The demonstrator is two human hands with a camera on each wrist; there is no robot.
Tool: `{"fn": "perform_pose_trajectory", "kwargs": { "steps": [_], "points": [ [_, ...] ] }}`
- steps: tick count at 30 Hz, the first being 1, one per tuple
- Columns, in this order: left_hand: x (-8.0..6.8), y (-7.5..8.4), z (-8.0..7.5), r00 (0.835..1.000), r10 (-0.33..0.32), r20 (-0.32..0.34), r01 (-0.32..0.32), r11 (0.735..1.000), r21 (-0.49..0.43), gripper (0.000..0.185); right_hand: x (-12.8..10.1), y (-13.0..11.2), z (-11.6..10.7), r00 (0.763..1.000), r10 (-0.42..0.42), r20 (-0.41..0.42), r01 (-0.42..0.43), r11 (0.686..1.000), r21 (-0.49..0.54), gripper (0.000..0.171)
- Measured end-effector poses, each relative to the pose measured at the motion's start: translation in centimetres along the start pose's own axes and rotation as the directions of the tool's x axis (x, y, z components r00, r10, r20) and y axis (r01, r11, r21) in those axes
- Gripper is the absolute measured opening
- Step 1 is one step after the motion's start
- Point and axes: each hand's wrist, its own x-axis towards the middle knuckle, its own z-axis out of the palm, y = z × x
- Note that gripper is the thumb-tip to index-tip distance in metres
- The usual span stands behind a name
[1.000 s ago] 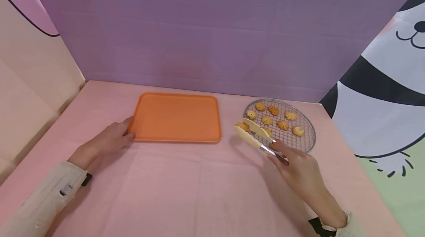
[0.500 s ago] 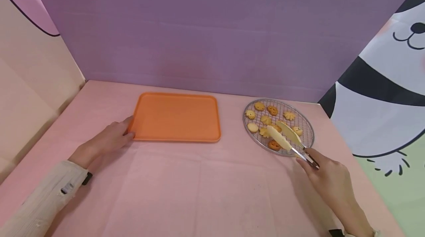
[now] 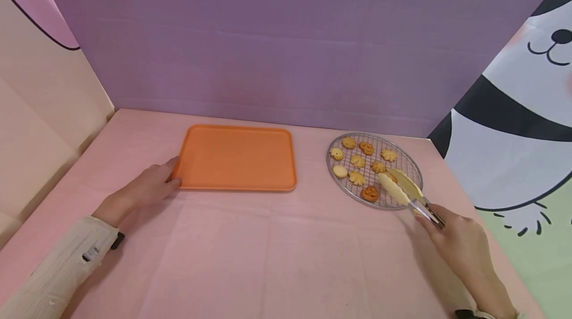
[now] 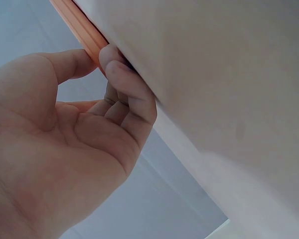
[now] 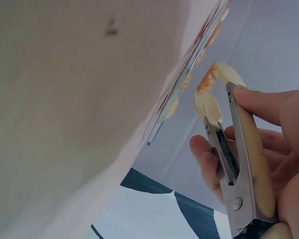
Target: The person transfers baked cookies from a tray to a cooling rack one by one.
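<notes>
Tongs [image 3: 404, 191] with pale yellow tips are held in the right hand [image 3: 460, 245] at the near right of the pink table [image 3: 268, 249]; the fingers curl around the metal handles. The tips reach over the near right part of the round wire rack [image 3: 417, 172], and a cookie [image 5: 207, 79] sits between them. The left hand [image 3: 149, 186] rests on the table at the near left corner of the orange tray [image 3: 237, 157], thumb and curled fingers pinching its rim. More cookies [image 3: 357, 161] lie on the rack, which is just right of the tray. Behind stands a purple wall [image 3: 277, 36].
</notes>
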Motion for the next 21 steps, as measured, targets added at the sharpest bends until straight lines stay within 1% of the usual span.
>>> {"fn": "perform_pose_trajectory", "kwargs": {
  "steps": [5,11,17,21],
  "points": [
    [-0.02,0.16,-0.08,1.0,0.006,-0.003,-0.006,1.0,0.003,0.066,-0.1,0.28,-0.15,0.998,0.037,0.053,-0.037,0.999,-0.002,0.035],
    [-0.02,0.1,-0.09,1.0,0.007,-0.013,-0.007,1.0,0.006,0.066,0.25,0.28,-0.01,0.993,0.068,0.095,-0.067,0.998,-0.011,0.037],
    [-0.01,0.1,0.05,1.0,0.014,-0.023,-0.013,1.0,0.024,0.065,0.1,0.27,0.01,0.988,0.093,0.125,-0.091,0.996,-0.021,0.037],
    [-0.03,0.09,0.09,0.999,0.02,-0.033,-0.019,0.999,0.029,0.064,-0.01,0.3,-0.01,0.981,0.11,0.162,-0.106,0.994,-0.03,0.038]
  ]
}}
